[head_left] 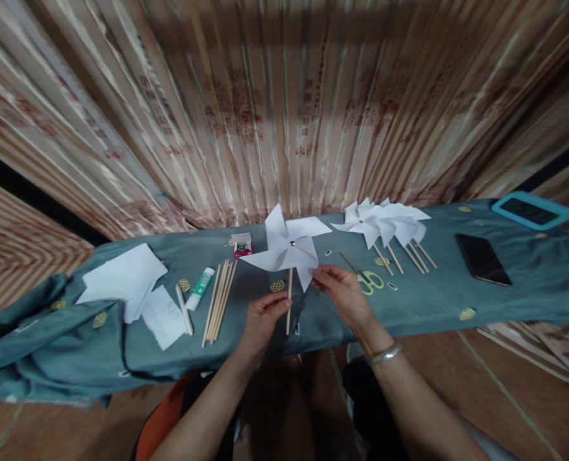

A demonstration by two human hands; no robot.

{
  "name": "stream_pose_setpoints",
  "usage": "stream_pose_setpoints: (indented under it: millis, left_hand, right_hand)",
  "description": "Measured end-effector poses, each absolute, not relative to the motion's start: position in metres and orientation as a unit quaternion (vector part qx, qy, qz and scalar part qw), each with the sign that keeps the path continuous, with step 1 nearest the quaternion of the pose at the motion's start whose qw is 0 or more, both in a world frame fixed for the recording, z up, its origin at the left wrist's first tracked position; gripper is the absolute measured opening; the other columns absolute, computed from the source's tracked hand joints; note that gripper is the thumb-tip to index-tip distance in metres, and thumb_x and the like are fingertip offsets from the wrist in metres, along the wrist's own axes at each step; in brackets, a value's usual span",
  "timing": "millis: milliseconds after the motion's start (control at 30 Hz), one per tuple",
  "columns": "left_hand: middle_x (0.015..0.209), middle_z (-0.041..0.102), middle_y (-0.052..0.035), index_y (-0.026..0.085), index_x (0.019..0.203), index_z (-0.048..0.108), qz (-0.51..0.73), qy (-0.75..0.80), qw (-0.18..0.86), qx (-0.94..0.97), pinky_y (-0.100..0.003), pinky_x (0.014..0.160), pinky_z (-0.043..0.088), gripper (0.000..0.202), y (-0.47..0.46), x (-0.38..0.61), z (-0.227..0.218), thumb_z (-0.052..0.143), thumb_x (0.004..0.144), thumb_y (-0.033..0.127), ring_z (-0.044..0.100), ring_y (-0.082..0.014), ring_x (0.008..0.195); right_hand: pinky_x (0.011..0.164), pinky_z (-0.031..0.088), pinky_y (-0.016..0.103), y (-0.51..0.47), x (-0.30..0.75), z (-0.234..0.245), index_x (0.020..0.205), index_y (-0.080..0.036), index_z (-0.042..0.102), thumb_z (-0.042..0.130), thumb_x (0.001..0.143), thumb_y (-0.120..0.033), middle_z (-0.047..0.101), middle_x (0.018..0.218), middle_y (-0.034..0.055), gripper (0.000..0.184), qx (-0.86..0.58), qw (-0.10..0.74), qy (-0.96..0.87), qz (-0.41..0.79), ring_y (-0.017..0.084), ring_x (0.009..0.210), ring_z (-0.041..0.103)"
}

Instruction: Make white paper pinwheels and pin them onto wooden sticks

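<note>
A white paper pinwheel (284, 255) with a silver pin at its centre stands upright on a wooden stick, above the cloth-covered table. My left hand (267, 315) pinches the stick below the paper blades. At the lower right blade, my right hand (340, 286) has its thumb and fingers closed on the paper's edge. Just right of that hand lie scissors (371, 282) with green handles. A small red box of pins (242, 245) sits left of the pinwheel, and several bare wooden sticks (221, 301) lie side by side nearer my left hand.
Several other pinwheels (384, 224) lie overlapping at the back right. Farther right are a black phone (483, 258) and a blue-framed device (531, 210). A glue stick (200, 288), white paper sheets (125, 275) and a white pen-like stick (184, 310) lie left. A curtain (274, 115) hangs behind.
</note>
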State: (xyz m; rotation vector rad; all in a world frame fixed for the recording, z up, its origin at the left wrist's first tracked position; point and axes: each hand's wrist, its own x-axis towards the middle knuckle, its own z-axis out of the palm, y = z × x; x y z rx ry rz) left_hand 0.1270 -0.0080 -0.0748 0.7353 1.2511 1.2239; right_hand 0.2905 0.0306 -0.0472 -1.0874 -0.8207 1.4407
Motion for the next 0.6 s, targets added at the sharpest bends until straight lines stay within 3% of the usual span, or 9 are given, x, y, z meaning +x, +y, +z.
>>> stream_pose_setpoints:
  millis: [333,600]
  left_hand:
    - [0.073,0.076,-0.0035,0.018,0.076,0.079,0.533,0.521,0.583,0.323,-0.031,0.081,0.049,0.029,-0.009,0.124,-0.073,0.086,0.052,0.032,0.065,-0.0165,0.07]
    - [0.082,0.077,-0.0062,0.017,0.082,0.079,0.526,0.502,0.594,0.345,-0.035,0.091,0.047,0.032,-0.009,0.123,-0.075,0.086,0.055,0.033,0.068,-0.0205,0.083]
  right_hand:
    - [0.059,0.042,0.026,0.026,0.277,-0.044,0.06,-0.019,0.07,0.092,0.045,-0.043,0.065,0.06,-0.0022,0.036,-0.432,0.517,-0.328,0.663,0.011,0.059,0.057]
    - [0.061,0.043,0.026,0.022,0.265,-0.049,0.063,-0.02,0.072,0.086,0.056,-0.048,0.07,0.064,0.0008,0.032,-0.433,0.483,-0.406,0.644,0.012,0.059,0.057]
